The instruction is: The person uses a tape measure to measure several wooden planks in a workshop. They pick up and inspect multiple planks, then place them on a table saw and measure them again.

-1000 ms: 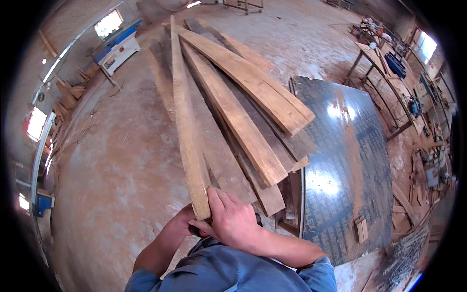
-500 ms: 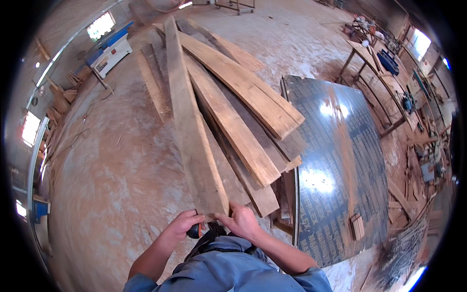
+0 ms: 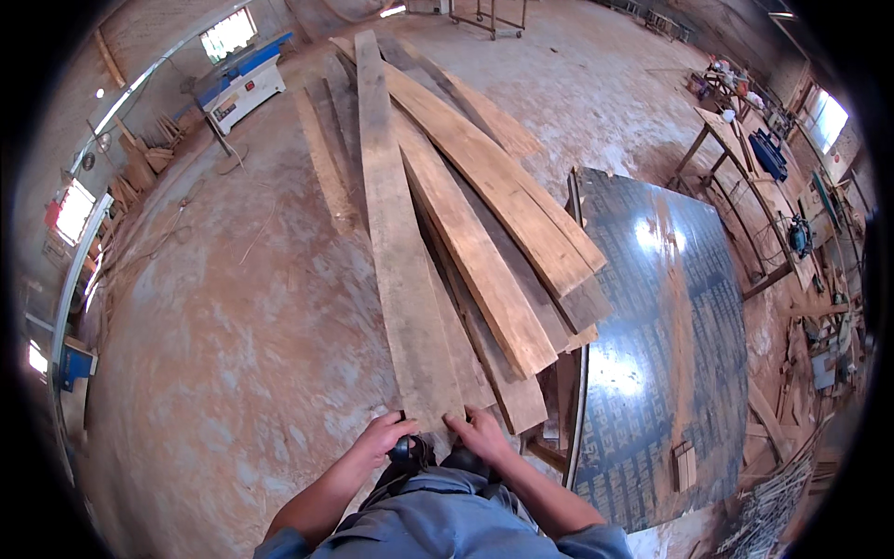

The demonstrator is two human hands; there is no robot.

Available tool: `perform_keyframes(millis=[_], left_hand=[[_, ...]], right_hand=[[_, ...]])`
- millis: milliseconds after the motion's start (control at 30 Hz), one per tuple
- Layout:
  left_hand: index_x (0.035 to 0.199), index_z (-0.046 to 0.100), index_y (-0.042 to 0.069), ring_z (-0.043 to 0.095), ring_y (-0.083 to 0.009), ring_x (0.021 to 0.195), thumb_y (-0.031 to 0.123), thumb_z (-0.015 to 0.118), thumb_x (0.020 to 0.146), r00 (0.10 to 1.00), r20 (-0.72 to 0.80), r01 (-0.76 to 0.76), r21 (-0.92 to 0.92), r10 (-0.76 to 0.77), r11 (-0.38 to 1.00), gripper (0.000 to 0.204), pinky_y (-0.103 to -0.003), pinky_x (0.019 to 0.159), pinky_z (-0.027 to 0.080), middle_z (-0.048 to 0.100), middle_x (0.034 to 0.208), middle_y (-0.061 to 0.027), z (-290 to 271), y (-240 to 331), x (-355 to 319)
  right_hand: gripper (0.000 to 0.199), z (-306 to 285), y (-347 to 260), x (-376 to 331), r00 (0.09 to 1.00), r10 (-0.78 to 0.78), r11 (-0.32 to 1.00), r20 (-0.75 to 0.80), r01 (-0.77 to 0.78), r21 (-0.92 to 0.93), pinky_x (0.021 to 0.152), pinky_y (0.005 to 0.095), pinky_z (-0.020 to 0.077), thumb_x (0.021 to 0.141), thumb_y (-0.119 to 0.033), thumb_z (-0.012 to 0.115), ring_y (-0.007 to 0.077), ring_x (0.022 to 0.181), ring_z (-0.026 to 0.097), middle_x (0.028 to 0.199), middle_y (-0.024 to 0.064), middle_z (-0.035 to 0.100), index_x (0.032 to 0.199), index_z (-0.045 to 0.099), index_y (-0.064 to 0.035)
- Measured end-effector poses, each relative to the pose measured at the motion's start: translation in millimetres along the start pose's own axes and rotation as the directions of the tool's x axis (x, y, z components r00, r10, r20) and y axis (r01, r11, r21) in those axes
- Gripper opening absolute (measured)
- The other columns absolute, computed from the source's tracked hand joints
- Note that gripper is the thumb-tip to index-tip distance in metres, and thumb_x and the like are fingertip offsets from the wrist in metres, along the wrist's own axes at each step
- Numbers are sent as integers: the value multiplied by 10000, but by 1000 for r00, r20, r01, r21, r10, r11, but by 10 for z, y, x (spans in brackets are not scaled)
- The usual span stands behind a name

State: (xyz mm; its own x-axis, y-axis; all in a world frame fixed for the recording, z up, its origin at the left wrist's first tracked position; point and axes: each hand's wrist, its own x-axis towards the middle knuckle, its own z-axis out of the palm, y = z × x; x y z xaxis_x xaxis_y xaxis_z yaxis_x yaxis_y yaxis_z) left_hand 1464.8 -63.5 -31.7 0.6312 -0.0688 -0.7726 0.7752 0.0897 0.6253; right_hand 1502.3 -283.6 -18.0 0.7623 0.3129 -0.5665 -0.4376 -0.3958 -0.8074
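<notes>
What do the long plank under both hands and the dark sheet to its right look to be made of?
The long plank, gripped at its near end by the left hand and right hand, looks like rough-sawn unfinished wood: pale, matte, grainy. The dark sheet looks like film-coated plywood: glossy, reflecting light.

Big dusty workshop, the concrete floor (image 3: 233, 307) was reddish-brown with sawdust all over. A blue and white machine (image 3: 240, 86) stood by the far left wall, with wood scraps (image 3: 140, 168) heaped near it. Daylight came through bright windows (image 3: 228, 33) on the left and another window (image 3: 827, 119) on the right. Cluttered workbenches (image 3: 745, 158) lined the right side, and a dark glossy panel (image 3: 670, 354) caught the glare.
</notes>
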Motion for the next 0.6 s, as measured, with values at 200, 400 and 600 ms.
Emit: perform_keyframes(millis=[200,400,600], left_hand=[[1108,632,67,595,-144,702,182,601,903,999,-25,34,10,-34,999,237,-320,543,522,620,899,-41,-4,-20,37],[943,613,44,600,-152,625,174,615,893,998,-51,42,-45,-44,998,139,-303,506,492,601,793,-55,12,-47,103],[934,612,36,598,-159,612,161,604,897,997,-50,54,-2,-54,999,131,-306,536,499,598,782,-55,41,-64,176]], right_hand=[[550,9,174,131,999,8,999,36,-7,-50,730,381,511,877,-472,590,279,807,677,873,212,682,1065,633,44],[552,-81,181,128,997,-75,971,-6,71,-230,799,443,508,881,-468,568,382,891,661,901,268,663,1069,632,46],[431,-582,151,-52,981,-7,998,-193,-4,-59,799,422,523,880,-424,584,363,885,670,942,212,683,1086,668,-55]])
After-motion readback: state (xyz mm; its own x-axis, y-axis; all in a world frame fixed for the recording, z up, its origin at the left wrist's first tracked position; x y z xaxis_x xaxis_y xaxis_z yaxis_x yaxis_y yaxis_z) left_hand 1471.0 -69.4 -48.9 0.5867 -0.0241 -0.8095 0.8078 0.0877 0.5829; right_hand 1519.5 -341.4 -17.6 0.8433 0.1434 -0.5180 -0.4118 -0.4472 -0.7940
